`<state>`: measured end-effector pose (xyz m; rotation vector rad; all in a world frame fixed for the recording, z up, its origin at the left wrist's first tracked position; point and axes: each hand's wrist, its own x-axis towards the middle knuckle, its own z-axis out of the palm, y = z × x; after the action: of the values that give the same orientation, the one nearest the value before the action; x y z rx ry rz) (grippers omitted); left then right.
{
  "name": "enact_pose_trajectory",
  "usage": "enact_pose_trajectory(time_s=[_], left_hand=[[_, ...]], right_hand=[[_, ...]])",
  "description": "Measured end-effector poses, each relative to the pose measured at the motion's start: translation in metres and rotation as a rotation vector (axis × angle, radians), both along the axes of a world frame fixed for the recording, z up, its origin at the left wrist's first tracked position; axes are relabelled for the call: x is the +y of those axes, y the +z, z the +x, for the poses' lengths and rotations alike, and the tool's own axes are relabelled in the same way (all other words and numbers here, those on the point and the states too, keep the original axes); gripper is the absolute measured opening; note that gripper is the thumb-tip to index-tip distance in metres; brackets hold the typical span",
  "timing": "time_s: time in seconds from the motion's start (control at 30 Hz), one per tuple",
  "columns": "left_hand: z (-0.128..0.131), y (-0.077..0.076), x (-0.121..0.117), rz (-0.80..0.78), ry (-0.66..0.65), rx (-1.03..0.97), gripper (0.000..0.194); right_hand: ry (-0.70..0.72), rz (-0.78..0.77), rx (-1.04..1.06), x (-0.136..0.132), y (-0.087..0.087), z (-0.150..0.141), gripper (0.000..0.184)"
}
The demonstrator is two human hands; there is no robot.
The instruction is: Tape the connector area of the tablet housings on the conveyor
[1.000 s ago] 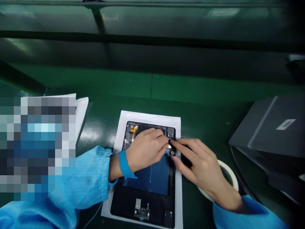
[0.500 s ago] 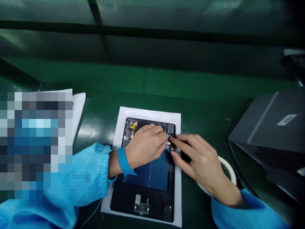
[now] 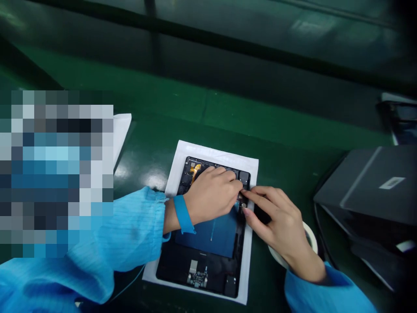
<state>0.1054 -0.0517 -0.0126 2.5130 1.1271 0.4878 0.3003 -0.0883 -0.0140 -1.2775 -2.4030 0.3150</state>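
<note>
An opened tablet [image 3: 202, 232] lies on a white sheet [image 3: 249, 261], with its circuit boards and blue battery [image 3: 216, 237] exposed. My left hand [image 3: 213, 193], with a blue band [image 3: 183, 213] at the wrist, reaches over its upper part. Those fingers are closed and bent down near the upper right edge; whatever they pinch is hidden beneath them. From the right, my right hand [image 3: 282, 217] rests its index fingertip close to the left fingertips. Its thumb touches the tablet's right edge, apart from the index finger.
A white-rimmed roll [image 3: 311, 237] sits under my right wrist. At the right stands a dark grey box-like object [image 3: 368, 187] with a cable beside it, and behind it another device [image 3: 404, 115]. White paper [image 3: 122, 134] lies at left beside a blurred-out area. The table [image 3: 156, 121] is green.
The camera view has tilted and shifted, so the tablet and left hand appear further right. Both hands keep nearly the same pose at the tablet's upper right edge.
</note>
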Motion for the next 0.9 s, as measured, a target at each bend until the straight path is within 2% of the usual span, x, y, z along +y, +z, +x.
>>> enact_pose_trajectory(time_s=[0.2,0.3,0.4,0.53,0.9], left_hand=[[-0.001,-0.001,0.000,-0.006,0.004,0.000,0.014],[-0.001,0.000,0.001,0.001,0.007,0.002,0.013],[-0.001,0.001,0.001,-0.014,0.007,0.018,0.014],[0.000,0.003,0.002,-0.031,0.011,0.032,0.014],[0.002,0.002,0.003,-0.010,0.021,0.045,0.017]], right_hand=[[-0.045,-0.015,0.051,0.004,0.003,-0.004,0.021],[-0.120,0.039,0.091,0.007,0.003,-0.006,0.018],[-0.177,0.152,0.045,0.010,0.000,-0.009,0.016],[-0.182,0.235,-0.060,0.010,-0.002,-0.012,0.013],[-0.180,0.320,-0.160,0.013,-0.003,-0.014,0.011]])
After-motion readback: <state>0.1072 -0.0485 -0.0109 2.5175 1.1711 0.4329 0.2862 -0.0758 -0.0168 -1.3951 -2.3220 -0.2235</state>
